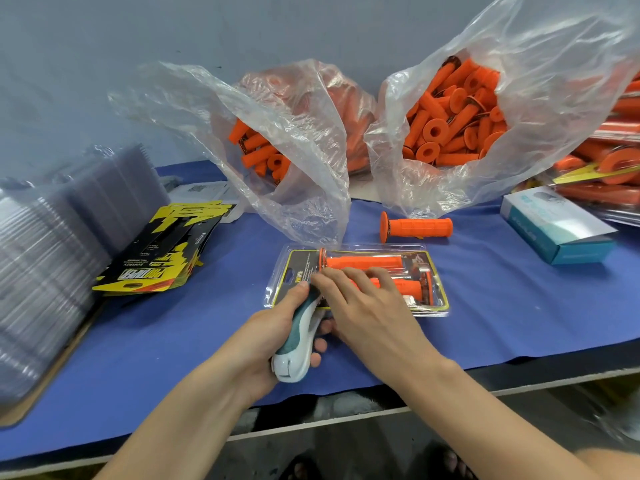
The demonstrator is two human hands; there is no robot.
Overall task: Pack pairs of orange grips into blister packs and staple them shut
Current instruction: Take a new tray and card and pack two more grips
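Your clear blister pack (437, 296) is lying flat on the blue mat (502, 306), holding 2 orange grips (363, 262) side by side. Your white-and-teal stapler (300, 341) is meeting its near left edge. 1 loose grip (419, 226) is lying just beyond.

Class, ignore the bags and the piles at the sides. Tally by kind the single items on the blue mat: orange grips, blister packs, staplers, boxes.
Orange grips: 3 (two in the pack, one loose)
Blister pack: 1
Stapler: 1
Teal-and-white box: 1
Total: 6
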